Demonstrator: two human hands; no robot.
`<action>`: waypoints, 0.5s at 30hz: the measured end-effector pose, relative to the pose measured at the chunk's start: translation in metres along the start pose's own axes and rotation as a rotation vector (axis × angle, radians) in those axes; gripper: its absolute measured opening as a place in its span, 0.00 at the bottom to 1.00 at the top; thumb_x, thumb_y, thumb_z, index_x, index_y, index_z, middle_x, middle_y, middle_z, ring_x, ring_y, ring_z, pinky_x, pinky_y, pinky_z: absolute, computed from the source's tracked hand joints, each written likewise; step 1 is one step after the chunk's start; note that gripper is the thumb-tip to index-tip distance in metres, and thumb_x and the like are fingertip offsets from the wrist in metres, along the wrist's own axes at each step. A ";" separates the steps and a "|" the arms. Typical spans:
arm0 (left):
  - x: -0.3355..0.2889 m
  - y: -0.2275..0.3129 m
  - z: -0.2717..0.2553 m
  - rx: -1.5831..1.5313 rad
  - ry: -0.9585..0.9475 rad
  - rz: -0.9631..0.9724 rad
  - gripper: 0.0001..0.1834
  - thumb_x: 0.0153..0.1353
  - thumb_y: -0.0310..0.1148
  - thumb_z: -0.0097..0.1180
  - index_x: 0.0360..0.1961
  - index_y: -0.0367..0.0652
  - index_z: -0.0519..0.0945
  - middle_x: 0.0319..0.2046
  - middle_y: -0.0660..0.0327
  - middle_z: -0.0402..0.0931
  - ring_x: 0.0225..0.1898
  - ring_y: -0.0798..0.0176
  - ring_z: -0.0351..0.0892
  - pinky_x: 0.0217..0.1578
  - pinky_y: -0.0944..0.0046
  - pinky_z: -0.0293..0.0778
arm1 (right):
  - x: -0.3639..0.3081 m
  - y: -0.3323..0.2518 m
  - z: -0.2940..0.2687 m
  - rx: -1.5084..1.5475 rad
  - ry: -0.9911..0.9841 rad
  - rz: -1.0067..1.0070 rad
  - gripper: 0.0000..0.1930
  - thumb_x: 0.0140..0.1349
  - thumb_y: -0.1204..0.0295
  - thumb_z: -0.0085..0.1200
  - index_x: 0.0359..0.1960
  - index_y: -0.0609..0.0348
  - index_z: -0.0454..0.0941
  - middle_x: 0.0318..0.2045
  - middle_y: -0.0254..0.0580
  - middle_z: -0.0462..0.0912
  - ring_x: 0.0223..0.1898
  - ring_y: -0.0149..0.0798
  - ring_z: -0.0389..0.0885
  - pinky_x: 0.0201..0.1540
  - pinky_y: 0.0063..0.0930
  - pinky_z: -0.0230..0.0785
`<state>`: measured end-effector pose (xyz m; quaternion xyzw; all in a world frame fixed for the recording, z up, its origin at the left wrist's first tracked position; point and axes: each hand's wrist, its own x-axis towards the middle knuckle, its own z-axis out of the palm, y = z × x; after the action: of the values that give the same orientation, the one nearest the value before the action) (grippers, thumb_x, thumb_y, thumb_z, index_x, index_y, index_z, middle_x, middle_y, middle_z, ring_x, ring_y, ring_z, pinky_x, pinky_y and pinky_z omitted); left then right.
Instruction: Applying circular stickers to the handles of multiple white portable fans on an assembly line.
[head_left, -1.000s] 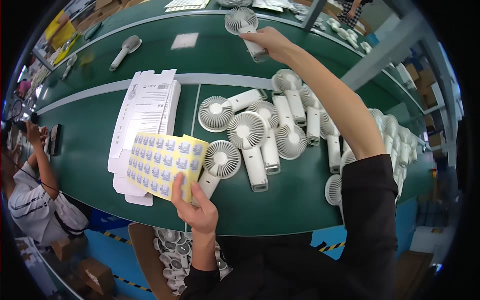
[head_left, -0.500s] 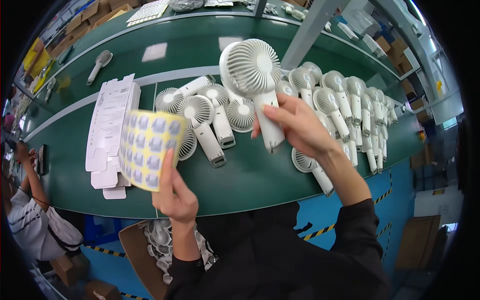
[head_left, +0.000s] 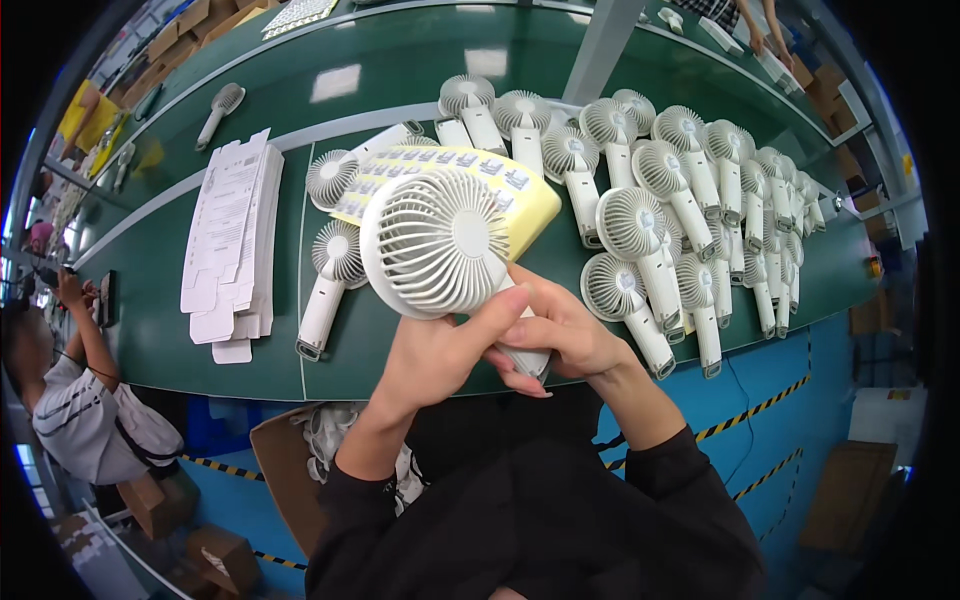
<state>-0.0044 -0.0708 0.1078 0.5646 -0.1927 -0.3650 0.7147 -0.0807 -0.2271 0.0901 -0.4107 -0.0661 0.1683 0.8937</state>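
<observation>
A white handheld fan (head_left: 440, 245) is between my two hands over the table's near edge, its round slatted head tilted up to the left. My left hand (head_left: 432, 362) is closed at the base of the head, thumb on the handle, other fingers mostly hidden. My right hand (head_left: 572, 325) wraps the handle from the right. Directly behind the fan head, a yellow sheet of grey stickers (head_left: 530, 205) curves over other fans. The fan hides its near part, so I cannot tell whether anything but those fans supports it.
Many more white fans (head_left: 630, 225) crowd the right of the green table (head_left: 400, 385). Flattened white boxes (head_left: 230, 235) are stacked at left. A metal post (head_left: 605, 50) rises behind. Below the edge is a carton (head_left: 285, 470) of white parts. Another person (head_left: 75, 400) sits far left.
The fan has come down and left from its raised position, and my left hand has joined my right on it. The sticker sheet has moved right, behind the fan.
</observation>
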 end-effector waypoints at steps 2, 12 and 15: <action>0.003 -0.002 0.001 0.060 0.016 0.099 0.15 0.62 0.30 0.60 0.46 0.32 0.78 0.37 0.58 0.81 0.34 0.70 0.80 0.30 0.71 0.78 | 0.000 0.002 -0.002 0.059 -0.006 0.028 0.20 0.69 0.71 0.46 0.59 0.61 0.57 0.27 0.43 0.73 0.16 0.31 0.72 0.15 0.21 0.64; 0.001 -0.026 -0.004 -0.187 0.097 0.176 0.21 0.61 0.28 0.60 0.53 0.32 0.72 0.40 0.57 0.78 0.37 0.66 0.81 0.34 0.68 0.79 | -0.001 0.012 0.015 -0.399 0.256 -0.109 0.21 0.65 0.74 0.54 0.57 0.62 0.61 0.34 0.41 0.78 0.24 0.29 0.78 0.24 0.22 0.70; -0.003 -0.040 0.002 -0.376 0.176 0.194 0.23 0.59 0.27 0.62 0.54 0.34 0.72 0.44 0.57 0.77 0.43 0.66 0.79 0.43 0.64 0.77 | 0.004 0.021 0.019 -0.620 0.418 -0.200 0.23 0.62 0.76 0.57 0.56 0.63 0.61 0.37 0.39 0.78 0.27 0.28 0.79 0.27 0.25 0.73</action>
<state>-0.0203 -0.0737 0.0712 0.4300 -0.1117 -0.2736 0.8531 -0.0869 -0.1992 0.0861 -0.6784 0.0301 -0.0350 0.7333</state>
